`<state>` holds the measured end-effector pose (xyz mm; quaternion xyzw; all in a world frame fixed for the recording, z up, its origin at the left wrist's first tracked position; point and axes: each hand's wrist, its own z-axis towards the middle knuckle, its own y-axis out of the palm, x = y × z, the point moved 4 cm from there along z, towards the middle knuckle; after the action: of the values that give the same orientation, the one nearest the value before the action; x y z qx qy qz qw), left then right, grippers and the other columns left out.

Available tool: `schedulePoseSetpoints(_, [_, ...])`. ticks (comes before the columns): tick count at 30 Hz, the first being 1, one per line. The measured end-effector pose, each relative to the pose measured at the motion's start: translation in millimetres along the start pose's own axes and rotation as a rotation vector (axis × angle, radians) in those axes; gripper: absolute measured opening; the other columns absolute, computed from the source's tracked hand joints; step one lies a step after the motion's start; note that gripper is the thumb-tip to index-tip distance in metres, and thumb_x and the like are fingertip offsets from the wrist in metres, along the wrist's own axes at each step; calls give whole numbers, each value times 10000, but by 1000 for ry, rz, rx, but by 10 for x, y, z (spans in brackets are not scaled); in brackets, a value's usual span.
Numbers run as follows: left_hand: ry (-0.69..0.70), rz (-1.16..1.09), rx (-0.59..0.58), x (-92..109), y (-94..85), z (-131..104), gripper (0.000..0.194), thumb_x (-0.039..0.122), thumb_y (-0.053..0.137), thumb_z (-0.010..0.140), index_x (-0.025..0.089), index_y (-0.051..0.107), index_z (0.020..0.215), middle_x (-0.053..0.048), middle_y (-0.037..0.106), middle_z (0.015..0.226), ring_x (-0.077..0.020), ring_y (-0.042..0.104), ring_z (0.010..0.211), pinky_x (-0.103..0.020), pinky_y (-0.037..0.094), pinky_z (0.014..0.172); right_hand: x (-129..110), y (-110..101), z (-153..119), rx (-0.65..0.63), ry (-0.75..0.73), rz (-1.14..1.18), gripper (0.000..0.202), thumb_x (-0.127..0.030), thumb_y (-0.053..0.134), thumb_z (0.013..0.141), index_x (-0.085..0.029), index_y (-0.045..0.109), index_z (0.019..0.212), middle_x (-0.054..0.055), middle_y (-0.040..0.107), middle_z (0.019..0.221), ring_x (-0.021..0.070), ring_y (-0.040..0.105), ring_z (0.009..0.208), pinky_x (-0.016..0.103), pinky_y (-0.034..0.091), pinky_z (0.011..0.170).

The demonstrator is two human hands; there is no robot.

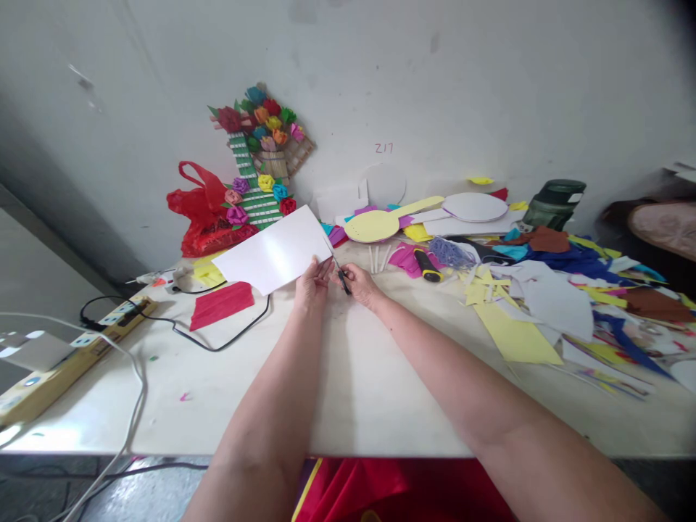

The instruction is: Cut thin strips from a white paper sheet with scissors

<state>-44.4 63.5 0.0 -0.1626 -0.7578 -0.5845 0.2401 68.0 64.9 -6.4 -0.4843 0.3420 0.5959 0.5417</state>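
A white sheet of card is raised at a tilt above the table, its lower left edge cut in a curve. My left hand grips it at the lower right edge, fingers closed. In my right hand is a pair of scissors with dark handles, its blades at the right edge of the card. Whether the blades are spread cannot be made out. A red piece of paper lies on the table to the left, below the card.
A power strip and cables lie at the left. Behind stand a red plastic bag and a paper-flower craft. Paddle-shaped cutouts, a yellow-black cutter, paper scraps and a green bottle spread rightward.
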Motion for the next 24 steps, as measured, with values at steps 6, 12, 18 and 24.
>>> schedulePoseSetpoints(6, [105, 5, -55, 29, 5, 6, 45, 95, 533, 763, 110, 569, 784, -108, 658, 785, -210, 637, 812, -229, 533, 613, 15, -2, -1, -12, 26, 6, 342, -458, 590, 618, -175, 542, 804, -67, 448, 512, 75, 396, 472, 189, 315, 437])
schedulePoseSetpoints(12, [127, -15, -78, 24, -13, 43, 52, 93, 555, 749, 109, 571, 797, -98, 661, 777, -202, 644, 781, -244, 536, 658, 2, -5, 2, -12, 26, 4, 340, -460, 600, 614, -176, 537, 789, -67, 434, 503, 77, 392, 473, 190, 315, 437])
schedulePoseSetpoints(18, [83, -16, -49, 12, -19, 43, 122, 107, 557, 753, 106, 577, 874, -120, 659, 885, -215, 634, 843, -234, 535, 646, 23, 9, 15, -21, 8, 24, 326, -433, 608, 614, -172, 523, 789, -70, 441, 505, 68, 376, 470, 185, 290, 441])
schedulePoseSetpoints(24, [110, -3, -74, 18, -33, 80, 78, 111, 556, 755, 107, 577, 829, -115, 659, 862, -214, 631, 852, -240, 534, 665, 39, 18, 27, -29, 6, 54, 317, -414, 607, 612, -169, 517, 791, -73, 446, 512, 63, 376, 472, 182, 288, 452])
